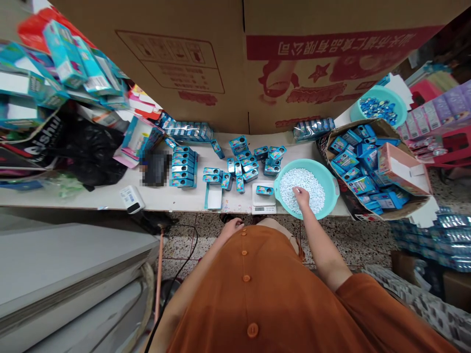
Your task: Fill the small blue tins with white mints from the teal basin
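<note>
My right hand [302,196] is down at a turquoise basin [334,192] filled with small white pieces [311,184]. Its fingers are drawn together at the surface of the pieces; what they pinch is too small to make out. Low at my lap, my left hand [234,226] rests with loose fingers and holds nothing. Just left of the basin, a small blue box [264,190] lies on a white digital scale [264,210]. Several more blue boxes [247,162] lie loosely beyond the scale, and others form a neat stack [184,166] to the left.
A tall cardboard carton [228,59] walls off the table's back. At right stand an open carton of blue boxes [349,159] and a second basin [399,105]. A small white tray [214,198] and a white device [131,198] lie near the front edge; a black bag [91,147] is at left.
</note>
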Demonstrator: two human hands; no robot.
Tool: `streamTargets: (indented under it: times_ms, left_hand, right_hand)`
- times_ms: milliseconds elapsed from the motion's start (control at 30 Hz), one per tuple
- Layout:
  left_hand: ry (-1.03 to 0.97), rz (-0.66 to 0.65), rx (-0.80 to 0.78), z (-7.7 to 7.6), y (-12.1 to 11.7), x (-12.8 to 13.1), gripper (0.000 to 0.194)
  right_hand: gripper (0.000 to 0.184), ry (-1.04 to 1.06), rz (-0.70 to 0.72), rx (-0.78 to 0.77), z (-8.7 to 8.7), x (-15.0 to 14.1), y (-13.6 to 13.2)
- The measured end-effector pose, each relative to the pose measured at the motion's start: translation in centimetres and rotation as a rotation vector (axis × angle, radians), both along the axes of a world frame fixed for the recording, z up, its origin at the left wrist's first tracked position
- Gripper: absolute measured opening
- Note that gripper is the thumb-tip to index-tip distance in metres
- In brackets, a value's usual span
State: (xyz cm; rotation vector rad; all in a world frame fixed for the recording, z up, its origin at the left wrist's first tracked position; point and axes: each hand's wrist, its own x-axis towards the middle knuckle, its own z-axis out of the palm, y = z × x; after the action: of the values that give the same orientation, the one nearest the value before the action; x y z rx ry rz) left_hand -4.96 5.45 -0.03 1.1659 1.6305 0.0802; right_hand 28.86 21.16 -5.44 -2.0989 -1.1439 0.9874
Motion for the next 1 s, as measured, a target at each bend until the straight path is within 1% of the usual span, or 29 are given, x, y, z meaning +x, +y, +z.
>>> streamTargets:
  times_ms: [133, 233, 300, 400, 500, 600, 700, 867, 933, 1000]
  left_hand:
    - [0.003, 0.013, -0.006, -0.1, 0.0, 0.1, 0.030]
    - [0.006, 0.018, -0.017, -0.2, 0.1, 0.1, 0.029]
    - [0.004, 0.019, -0.014, -0.3, 0.1, 0.1, 0.029]
    - [-0.002, 0.010, -0.002, -0.4, 0.0, 0.1, 0.029]
    - [0.006, 0.010, -0.005, -0.3, 0.0, 0.1, 0.029]
    - [0.017, 0.009, -0.013, -0.2, 0.1, 0.2, 0.029]
    - [0.026, 0.001, -0.014, -0.1, 0.0, 0.2, 0.029]
    - [0.040, 0.015, -0.007, -0.2, -0.2, 0.1, 0.028]
    - [0.042, 0.025, 0.003, -0.3, -0.3, 0.1, 0.028]
    - [0.045, 0.034, 0.012, -0.4, -0.5, 0.1, 0.029]
  right_hand:
    - [0.044, 0.092, -0.035, -0.010, 0.4, -0.4, 0.0]
    - [0.038, 0.182, -0.069, -0.043, 0.9, -0.9, -0.2]
    - [0.033, 0.280, -0.122, -0.087, 1.3, -1.1, -0.2]
    - [0.026, 0.479, -0.182, -0.168, 2.3, -1.6, -0.2]
    - [0.021, 0.661, -0.166, -0.225, 3.6, -2.1, 0.1]
    - [0.018, 0.752, -0.154, -0.258, 5.0, -2.6, 0.5]
    - [0.019, 0.727, -0.081, -0.243, 5.9, -3.2, 0.6]
    - [0.020, 0.605, 0.143, -0.196, 6.8, -4.4, 0.8]
    - [0.020, 0.523, 0.232, -0.165, 7.0, -5.0, 1.1]
    - [0.020, 0.392, 0.330, -0.117, 7.1, -5.8, 1.4]
